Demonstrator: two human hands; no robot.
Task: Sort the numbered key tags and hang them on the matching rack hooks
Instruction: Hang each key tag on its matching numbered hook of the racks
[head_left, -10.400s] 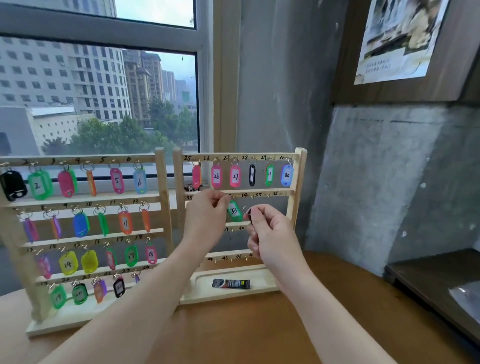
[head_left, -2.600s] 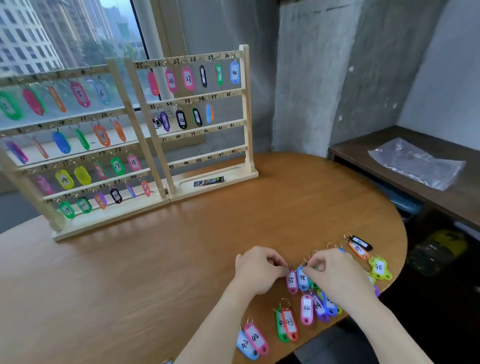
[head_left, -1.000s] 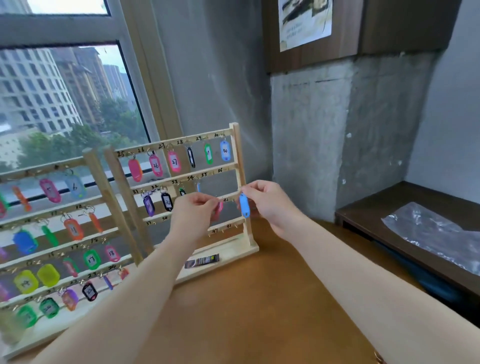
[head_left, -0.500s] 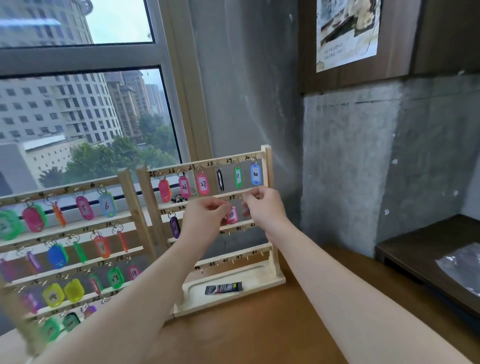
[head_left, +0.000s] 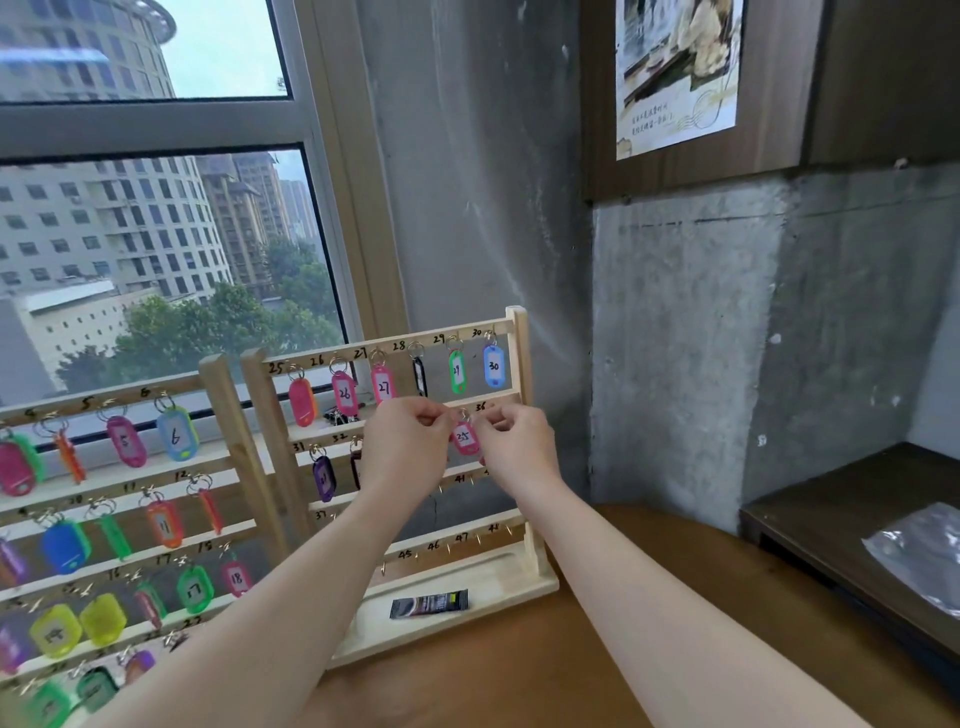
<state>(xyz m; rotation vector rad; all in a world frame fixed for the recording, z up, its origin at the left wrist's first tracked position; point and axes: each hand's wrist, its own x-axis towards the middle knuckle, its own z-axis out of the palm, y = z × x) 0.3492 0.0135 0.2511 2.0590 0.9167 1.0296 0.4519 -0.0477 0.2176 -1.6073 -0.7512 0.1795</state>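
Both hands have closed in on the second rail of the right-hand pale wooden rack (head_left: 519, 364) since half a second ago. Left hand (head_left: 408, 441) and right hand (head_left: 514, 441) each pinch at the metal ring of the pink plastic key tag marked 35 (head_left: 465, 437), which hangs between them under the rail. Risk: the ring misses its small brass hook, so the tag drops to the counter (head_left: 545, 665).

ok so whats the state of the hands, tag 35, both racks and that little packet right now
left hand: pinching at tag 35's ring
right hand: pinching beside it
pink tag 35: at second rail
right rack: bottom hooks bare
left rack: tags hanging
black packet: flat in right rack's base
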